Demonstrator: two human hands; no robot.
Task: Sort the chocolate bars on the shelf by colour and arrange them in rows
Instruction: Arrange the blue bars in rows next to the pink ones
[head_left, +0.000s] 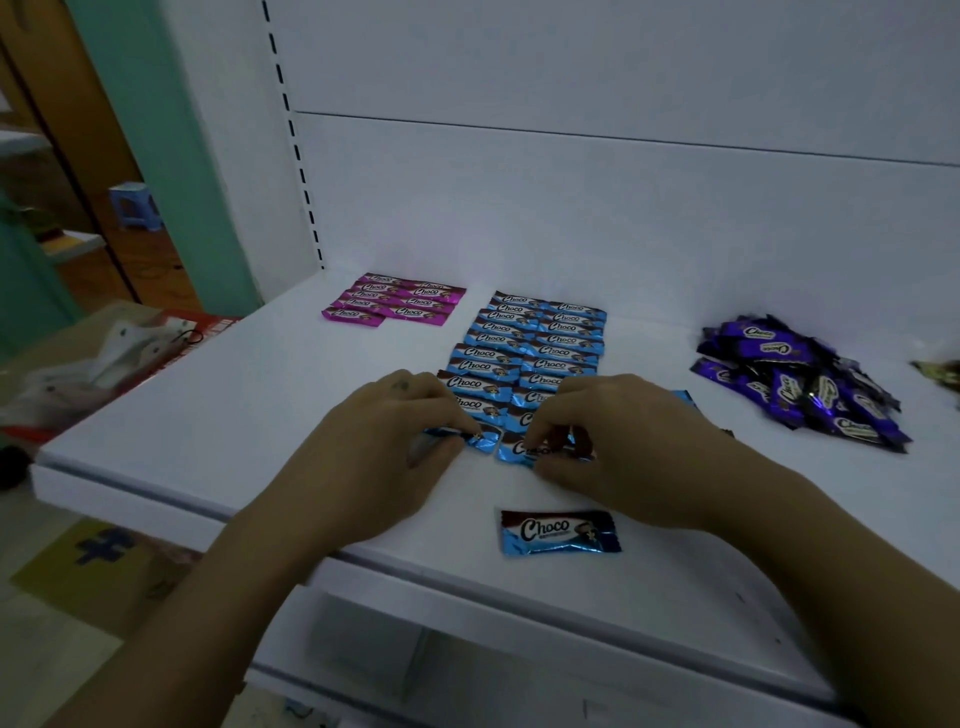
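On the white shelf (249, 405) lie two columns of blue Choco bars (524, 348) in rows. My left hand (384, 441) pinches a blue bar (470, 438) at the near end of the left column. My right hand (618, 441) pinches another blue bar (524, 451) at the near end of the right column. A loose blue bar (560, 532) lies alone near the shelf's front edge. Pink bars (397, 304) sit in two short columns at the back left. A heap of purple bars (800, 384) lies at the right.
A gold-wrapped item (943, 371) shows at the far right edge. The shelf's white back panel (571, 182) rises behind the bars. To the left, below shelf level, stands a cardboard box (93, 364) with white and red packaging. A lower shelf (519, 665) shows beneath.
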